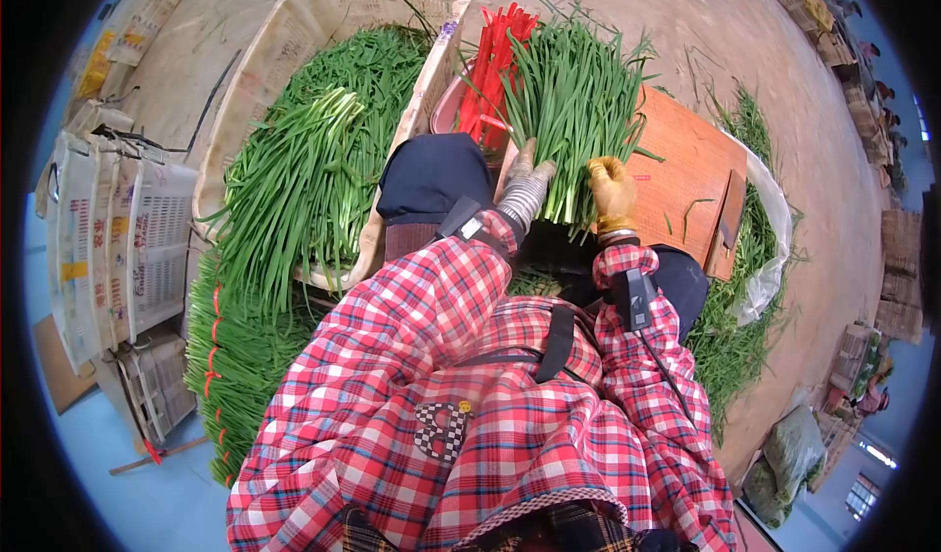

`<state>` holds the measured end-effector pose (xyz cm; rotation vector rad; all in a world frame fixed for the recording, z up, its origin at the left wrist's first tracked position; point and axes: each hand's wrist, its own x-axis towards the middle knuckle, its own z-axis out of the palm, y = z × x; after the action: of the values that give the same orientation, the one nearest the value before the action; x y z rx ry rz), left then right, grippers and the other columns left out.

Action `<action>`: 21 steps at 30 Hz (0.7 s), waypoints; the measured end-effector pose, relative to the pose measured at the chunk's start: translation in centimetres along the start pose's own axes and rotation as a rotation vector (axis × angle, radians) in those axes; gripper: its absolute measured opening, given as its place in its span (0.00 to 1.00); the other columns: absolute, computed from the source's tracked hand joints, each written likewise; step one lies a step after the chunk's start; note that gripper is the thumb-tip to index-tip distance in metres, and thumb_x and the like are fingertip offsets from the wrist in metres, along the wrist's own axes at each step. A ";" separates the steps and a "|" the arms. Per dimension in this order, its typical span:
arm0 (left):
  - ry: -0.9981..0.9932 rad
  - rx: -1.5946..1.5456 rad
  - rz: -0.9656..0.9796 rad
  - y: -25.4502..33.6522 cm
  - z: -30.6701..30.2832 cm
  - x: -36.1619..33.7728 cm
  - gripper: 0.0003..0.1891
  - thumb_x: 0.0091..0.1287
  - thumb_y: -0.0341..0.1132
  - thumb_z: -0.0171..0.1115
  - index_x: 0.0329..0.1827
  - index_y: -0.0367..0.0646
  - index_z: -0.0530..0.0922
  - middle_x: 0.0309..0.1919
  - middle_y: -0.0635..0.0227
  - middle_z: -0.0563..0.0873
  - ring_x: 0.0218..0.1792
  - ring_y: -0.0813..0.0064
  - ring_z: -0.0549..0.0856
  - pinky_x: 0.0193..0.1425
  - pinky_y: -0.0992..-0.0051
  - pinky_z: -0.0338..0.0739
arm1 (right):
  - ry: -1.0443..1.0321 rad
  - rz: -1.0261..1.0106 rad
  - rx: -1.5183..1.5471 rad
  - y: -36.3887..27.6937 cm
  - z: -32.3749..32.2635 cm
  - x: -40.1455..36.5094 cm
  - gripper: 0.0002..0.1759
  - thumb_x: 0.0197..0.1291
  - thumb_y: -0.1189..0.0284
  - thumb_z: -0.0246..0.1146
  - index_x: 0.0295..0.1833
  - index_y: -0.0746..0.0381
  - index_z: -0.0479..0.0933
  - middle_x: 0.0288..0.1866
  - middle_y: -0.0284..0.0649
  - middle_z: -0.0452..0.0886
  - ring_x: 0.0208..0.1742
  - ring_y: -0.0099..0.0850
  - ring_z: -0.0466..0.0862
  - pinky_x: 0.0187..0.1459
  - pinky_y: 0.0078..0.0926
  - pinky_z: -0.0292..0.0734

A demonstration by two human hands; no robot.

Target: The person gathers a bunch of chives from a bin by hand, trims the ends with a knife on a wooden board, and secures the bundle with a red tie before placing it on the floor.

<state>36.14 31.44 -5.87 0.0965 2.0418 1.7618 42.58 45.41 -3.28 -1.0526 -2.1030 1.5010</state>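
Note:
A bunch of long green stalks (578,101) lies over the left part of an orange-brown board (686,165), its pale cut ends toward my body. At the bunch's left side is my left hand (527,181), in a grey striped glove, its fingers against the stalks. My right hand (613,194), in a yellow glove, is at the right side of the cut ends with its fingers curled; what it pinches, if anything, is hidden. Red ties (495,67) stand in a pink container (451,104) just left of the bunch.
A large pale crate (265,67) heaped with green stalks (304,175) stands at the left. Bundles with red ties (245,376) are below it. White crates (127,238) stand at the far left. Loose greens (740,356) and clear plastic (769,282) lie right of the board.

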 end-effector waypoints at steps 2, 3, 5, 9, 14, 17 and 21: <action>-0.029 -0.032 -0.026 -0.2 0.2 0.2 0.42 0.56 0.38 0.67 0.73 0.37 0.59 0.67 0.51 0.70 0.65 0.61 0.72 0.68 0.72 0.64 | 0.008 0.013 -0.121 0.0 0.1 -0.4 0.21 0.56 0.56 0.67 0.35 0.67 0.80 0.25 0.42 0.81 0.28 0.29 0.79 0.35 0.31 0.75; -0.056 -0.007 -0.042 -0.1 0.2 0.1 0.44 0.55 0.38 0.69 0.74 0.37 0.58 0.66 0.51 0.71 0.64 0.62 0.72 0.67 0.72 0.65 | -0.003 0.033 -0.164 -0.7 -0.1 -0.1 0.22 0.56 0.55 0.67 0.35 0.67 0.80 0.26 0.43 0.81 0.29 0.31 0.80 0.36 0.32 0.75; -0.095 0.028 -0.035 -0.2 0.0 0.4 0.50 0.50 0.38 0.74 0.75 0.38 0.54 0.62 0.51 0.73 0.62 0.64 0.74 0.65 0.72 0.68 | -0.027 0.073 -0.243 -1.8 0.1 1.2 0.24 0.56 0.53 0.66 0.36 0.67 0.81 0.27 0.45 0.83 0.31 0.35 0.82 0.38 0.33 0.75; -0.128 0.173 -0.094 1.7 -0.5 -0.4 0.49 0.47 0.37 0.74 0.73 0.38 0.57 0.67 0.47 0.68 0.69 0.55 0.66 0.72 0.67 0.60 | -0.117 -0.024 -0.398 -3.6 -0.2 2.6 0.24 0.54 0.53 0.66 0.38 0.66 0.82 0.31 0.51 0.84 0.36 0.42 0.84 0.43 0.36 0.76; -0.099 0.073 -0.138 -0.1 0.0 0.5 0.46 0.49 0.33 0.70 0.74 0.43 0.57 0.66 0.49 0.69 0.68 0.56 0.69 0.71 0.68 0.63 | -0.245 0.100 0.265 -2.3 -0.3 2.1 0.08 0.58 0.71 0.65 0.37 0.65 0.80 0.27 0.25 0.75 0.26 0.17 0.69 0.28 0.17 0.64; -0.079 0.064 -0.155 0.9 -0.3 -0.3 0.45 0.50 0.31 0.67 0.75 0.45 0.57 0.65 0.50 0.72 0.63 0.59 0.73 0.66 0.70 0.67 | -0.352 0.105 0.348 -3.2 -0.7 0.2 0.07 0.59 0.71 0.64 0.38 0.64 0.80 0.26 0.26 0.75 0.25 0.17 0.69 0.28 0.17 0.64; -0.100 -0.071 -0.195 3.3 -0.8 -1.5 0.44 0.51 0.31 0.64 0.75 0.43 0.58 0.63 0.50 0.75 0.56 0.64 0.79 0.60 0.73 0.71 | -0.467 0.120 0.102 -2.1 0.0 -0.3 0.09 0.61 0.70 0.63 0.42 0.65 0.81 0.29 0.28 0.79 0.27 0.18 0.73 0.30 0.18 0.69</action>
<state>36.43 30.84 -2.20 -0.0342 1.8499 1.6722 42.04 44.85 -1.26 -0.8665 -2.2557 2.0529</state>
